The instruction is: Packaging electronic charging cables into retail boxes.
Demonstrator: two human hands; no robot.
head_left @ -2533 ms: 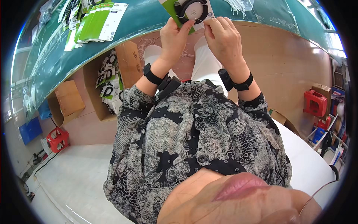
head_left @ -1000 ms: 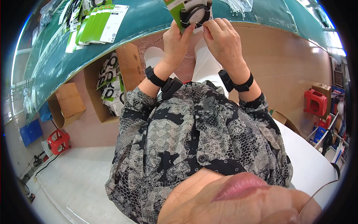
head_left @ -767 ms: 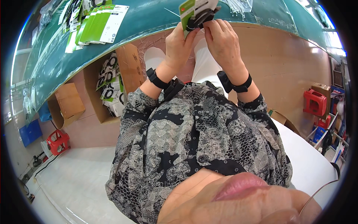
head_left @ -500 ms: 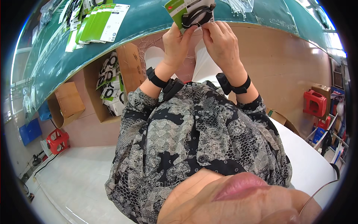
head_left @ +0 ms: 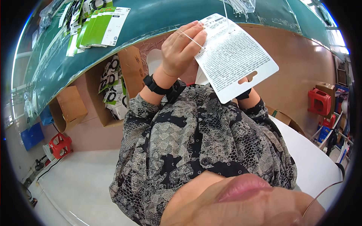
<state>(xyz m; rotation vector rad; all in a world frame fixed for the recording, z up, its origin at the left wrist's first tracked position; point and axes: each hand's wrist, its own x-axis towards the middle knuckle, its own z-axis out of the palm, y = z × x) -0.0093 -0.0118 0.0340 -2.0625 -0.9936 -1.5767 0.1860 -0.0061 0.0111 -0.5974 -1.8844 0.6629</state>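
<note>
White card (head_left: 241,56) has flipped over, left hand (head_left: 183,49) pinching its edge, right hand (head_left: 244,80) mostly hidden, grip unclear.

Bright light; glare on the green tabletop (head_left: 151,22); straight edges bow; corners black.

Card (head_left: 235,56): flipped, printed back facing the camera, slotted end swung to the right of the left hand, bodyward.
Left hand (head_left: 180,51): turned, fingers curled at the card's edge.
White tie end (head_left: 188,37): now across those fingers.
Right hand: now hidden behind the card.
Black cable coil: gone from sight.
</note>
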